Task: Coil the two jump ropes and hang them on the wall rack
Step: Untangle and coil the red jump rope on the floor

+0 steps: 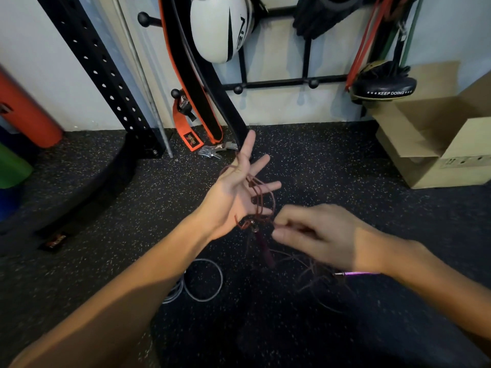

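left hand (237,191) splayed, palm-up | right hand (325,235) pinches red rope (259,194)

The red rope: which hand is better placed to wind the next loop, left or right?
Right, probably. The right hand pinches the red rope beside the loops, with the loose rest trailing to the floor below. The left hand is spread open, loops across its fingers, so it serves as holder.

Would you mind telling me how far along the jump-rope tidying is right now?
The grey rope lies coiled on the floor, not hung. The left hand carries loops of the red rope while the right hand pinches its strand. Neither hangs on the wall rack yet.
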